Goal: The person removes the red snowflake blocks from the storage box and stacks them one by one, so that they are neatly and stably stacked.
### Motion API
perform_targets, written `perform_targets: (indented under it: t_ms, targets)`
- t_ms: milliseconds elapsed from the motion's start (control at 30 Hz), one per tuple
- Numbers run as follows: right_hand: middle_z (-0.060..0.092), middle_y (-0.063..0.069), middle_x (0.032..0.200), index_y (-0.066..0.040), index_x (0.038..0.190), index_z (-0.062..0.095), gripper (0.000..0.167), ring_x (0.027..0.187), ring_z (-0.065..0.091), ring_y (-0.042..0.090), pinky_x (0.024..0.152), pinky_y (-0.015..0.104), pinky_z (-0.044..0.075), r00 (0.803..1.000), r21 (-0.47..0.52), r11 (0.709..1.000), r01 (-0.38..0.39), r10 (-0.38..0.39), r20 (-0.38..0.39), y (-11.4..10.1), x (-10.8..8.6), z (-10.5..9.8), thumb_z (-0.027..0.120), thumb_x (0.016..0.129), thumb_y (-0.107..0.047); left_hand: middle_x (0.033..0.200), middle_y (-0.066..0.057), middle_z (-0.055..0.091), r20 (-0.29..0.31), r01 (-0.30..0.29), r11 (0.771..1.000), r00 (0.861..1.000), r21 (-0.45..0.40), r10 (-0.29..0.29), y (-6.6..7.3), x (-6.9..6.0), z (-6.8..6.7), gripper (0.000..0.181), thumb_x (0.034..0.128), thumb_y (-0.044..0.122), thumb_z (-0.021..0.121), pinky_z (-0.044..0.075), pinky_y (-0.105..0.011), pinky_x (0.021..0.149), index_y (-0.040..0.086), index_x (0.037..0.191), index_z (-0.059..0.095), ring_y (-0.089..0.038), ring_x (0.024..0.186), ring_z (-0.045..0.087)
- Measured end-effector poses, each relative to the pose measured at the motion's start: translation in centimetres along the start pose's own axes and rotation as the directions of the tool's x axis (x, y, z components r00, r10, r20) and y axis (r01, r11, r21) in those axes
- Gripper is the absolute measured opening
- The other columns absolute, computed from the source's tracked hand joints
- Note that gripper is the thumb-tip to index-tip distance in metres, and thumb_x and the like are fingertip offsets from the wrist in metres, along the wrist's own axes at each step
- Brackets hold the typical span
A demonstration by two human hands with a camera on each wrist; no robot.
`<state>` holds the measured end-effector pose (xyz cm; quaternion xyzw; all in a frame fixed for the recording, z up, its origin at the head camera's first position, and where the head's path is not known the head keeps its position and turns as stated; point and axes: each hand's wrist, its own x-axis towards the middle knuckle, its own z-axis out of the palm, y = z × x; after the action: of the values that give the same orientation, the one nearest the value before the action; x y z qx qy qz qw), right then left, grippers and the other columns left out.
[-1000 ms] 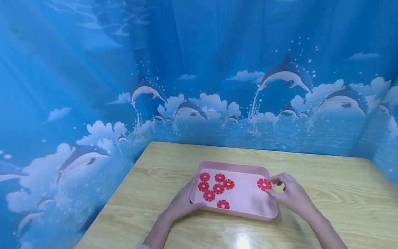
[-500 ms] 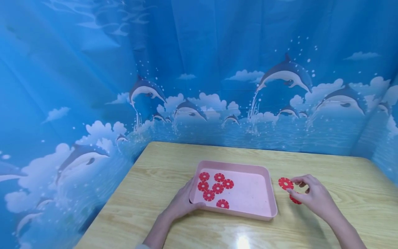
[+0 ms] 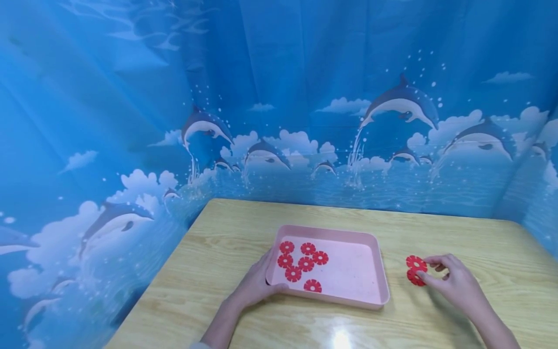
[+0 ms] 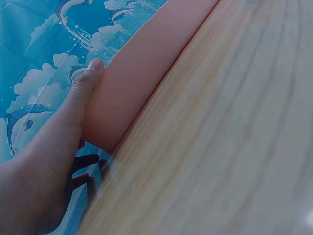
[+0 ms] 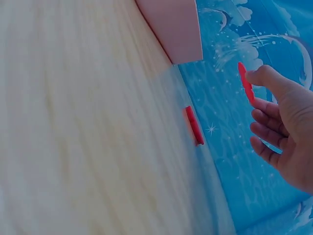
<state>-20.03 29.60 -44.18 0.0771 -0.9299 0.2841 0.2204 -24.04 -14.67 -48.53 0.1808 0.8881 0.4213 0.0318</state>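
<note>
My right hand (image 3: pixel 457 283) pinches a red notched disc (image 3: pixel 416 263) between thumb and fingers, right of the tray. In the right wrist view the pinched disc (image 5: pixel 246 82) is held above the table, apart from another red disc (image 5: pixel 194 126) lying there; the head view shows that lower disc (image 3: pixel 416 277) partly overlapped. My left hand (image 3: pixel 255 286) grips the left end of the pink tray (image 3: pixel 383 271), thumb over its front rim. In the left wrist view the thumb of my left hand (image 4: pixel 58 132) lies on the tray wall (image 4: pixel 142 63). Several red discs (image 3: pixel 306 264) lie in the tray's left part.
The wooden table (image 3: pixel 244 218) extends around the tray on all sides. A blue curtain (image 3: pixel 279 97) printed with dolphins and clouds hangs behind the table and along its left side. Light glares on the table near its front edge.
My right hand has carried a disc from above the tray's right end out to the right, over the disc on the table. My left hand and the tray have stayed in place.
</note>
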Motion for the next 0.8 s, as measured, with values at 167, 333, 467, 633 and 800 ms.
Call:
perform_targets:
  t_ms: [167, 333, 467, 633, 800]
  targets:
    - [0.055, 0.006, 0.088, 0.002, 0.096, 0.065, 0.034, 0.074, 0.044, 0.002, 0.056, 0.018, 0.043, 1.000, 0.015, 1.000, -0.016, 0.016, -0.017, 1.3, -0.5, 0.4, 0.079, 0.071, -0.017, 0.150, 0.010, 0.017, -0.006, 0.003, 1.000, 1.000, 0.000, -0.003, 0.0, 0.0, 0.0, 0.102, 0.0710, 0.058, 0.069, 0.026, -0.055, 0.100, 0.031, 0.148, 0.008, -0.021, 0.133, 0.020]
    - [0.054, 0.006, 0.088, 0.002, 0.097, 0.064, 0.034, 0.073, 0.044, 0.000, 0.055, 0.018, 0.046, 0.998, 0.015, 0.998, -0.064, 0.064, 0.004, 2.7, -1.2, 1.0, 0.078, 0.074, -0.018, 0.150, 0.010, 0.017, -0.007, -0.003, 1.000, 1.000, -0.010, 0.003, -0.1, 0.0, 0.1, 0.102, 0.0713, 0.057, 0.069, 0.028, -0.054, 0.100, 0.031, 0.148, 0.007, -0.021, 0.134, 0.019]
    - [0.054, 0.006, 0.087, 0.002, 0.095, 0.064, 0.032, 0.072, 0.045, -0.002, 0.057, 0.013, 0.045, 0.998, 0.032, 0.998, -0.050, 0.051, -0.021, 3.7, -1.5, 1.6, 0.079, 0.072, -0.013, 0.150, 0.010, 0.015, -0.010, -0.003, 1.000, 1.000, 0.000, 0.003, -0.1, 0.1, 0.3, 0.102, 0.0718, 0.057, 0.069, 0.027, -0.055, 0.100, 0.031, 0.148, 0.006, -0.021, 0.134, 0.018]
    - [0.055, 0.008, 0.089, 0.003, 0.096, 0.063, 0.031, 0.072, 0.048, -0.005, 0.059, 0.008, 0.042, 0.997, 0.083, 0.994, -0.068, 0.070, -0.015, 4.4, -1.8, 2.3, 0.078, 0.073, -0.012, 0.150, 0.010, 0.015, -0.009, -0.004, 1.000, 1.000, 0.013, 0.005, -0.1, 0.0, 0.3, 0.102, 0.0717, 0.057, 0.069, 0.024, -0.055, 0.101, 0.031, 0.148, 0.006, -0.022, 0.134, 0.018]
    - [0.056, 0.008, 0.089, 0.003, 0.096, 0.063, 0.030, 0.072, 0.048, -0.006, 0.059, 0.007, 0.041, 0.998, 0.091, 0.994, -0.061, 0.063, -0.017, 4.6, -1.8, 2.8, 0.077, 0.073, -0.011, 0.150, 0.008, 0.017, -0.009, -0.011, 1.000, 1.000, 0.014, 0.012, 0.0, 0.0, 0.1, 0.102, 0.0713, 0.058, 0.069, 0.025, -0.055, 0.101, 0.030, 0.148, 0.007, -0.023, 0.133, 0.020]
